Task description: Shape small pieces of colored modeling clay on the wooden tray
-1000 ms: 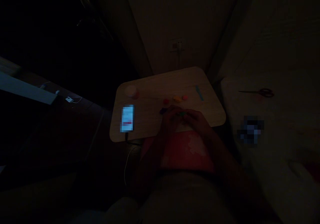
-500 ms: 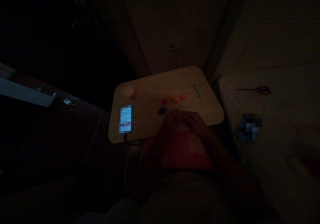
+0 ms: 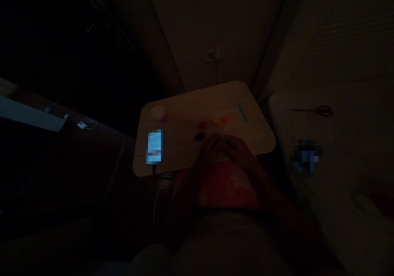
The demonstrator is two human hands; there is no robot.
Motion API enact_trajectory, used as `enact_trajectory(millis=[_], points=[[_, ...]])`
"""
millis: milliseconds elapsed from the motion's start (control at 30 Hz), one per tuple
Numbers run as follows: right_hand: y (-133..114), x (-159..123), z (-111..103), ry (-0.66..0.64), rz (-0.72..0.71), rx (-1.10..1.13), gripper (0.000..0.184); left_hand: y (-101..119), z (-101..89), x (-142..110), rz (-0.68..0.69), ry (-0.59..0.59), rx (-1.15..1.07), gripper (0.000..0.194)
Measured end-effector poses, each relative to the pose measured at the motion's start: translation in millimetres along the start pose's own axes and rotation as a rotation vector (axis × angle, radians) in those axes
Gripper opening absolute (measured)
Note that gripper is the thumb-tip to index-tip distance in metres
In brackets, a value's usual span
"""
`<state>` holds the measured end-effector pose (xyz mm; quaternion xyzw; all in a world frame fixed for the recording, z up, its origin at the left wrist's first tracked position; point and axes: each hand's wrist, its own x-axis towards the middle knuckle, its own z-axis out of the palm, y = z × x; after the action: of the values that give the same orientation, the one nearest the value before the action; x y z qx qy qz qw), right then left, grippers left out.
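Green lump (image 3: 223, 140), one, dim: over table (image 3: 184, 105), 4 o'clock of its middle, clamped between fingertips of left hand (image 3: 209, 146) and right hand (image 3: 238, 148), hands together. From lump: dark lump (image 3: 200, 136), 9 o'clock; red ball (image 3: 202, 125), 10; orange lump (image 3: 216, 121), 11; pink ball (image 3: 225, 119), 12; blue strip (image 3: 243, 113), 1

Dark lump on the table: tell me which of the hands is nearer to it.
Left. The left hand is just to the right of the dark lump; the right hand is farther right, beyond the left.
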<state>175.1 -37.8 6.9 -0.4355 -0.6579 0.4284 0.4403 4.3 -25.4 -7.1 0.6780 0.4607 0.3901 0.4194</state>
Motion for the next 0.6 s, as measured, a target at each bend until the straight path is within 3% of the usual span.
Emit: enact_trajectory(millis=[400, 467, 600], points=[[5.3, -4.0, -1.3, 0.02, -0.033, -0.025, 0.023, 8.4, -1.2, -1.8, 0.063, -0.023, 0.037, 0.036], [5.5, -3.9, -2.1, 0.025, -0.038, -0.033, 0.022, 8.3, 0.5, -2.8, 0.069, -0.072, 0.068, 0.034], [6.1, -3.8, -4.0, 0.032, -0.037, -0.015, 0.022, 4.8, 3.8, -2.6, 0.048, 0.031, 0.106, 0.032]])
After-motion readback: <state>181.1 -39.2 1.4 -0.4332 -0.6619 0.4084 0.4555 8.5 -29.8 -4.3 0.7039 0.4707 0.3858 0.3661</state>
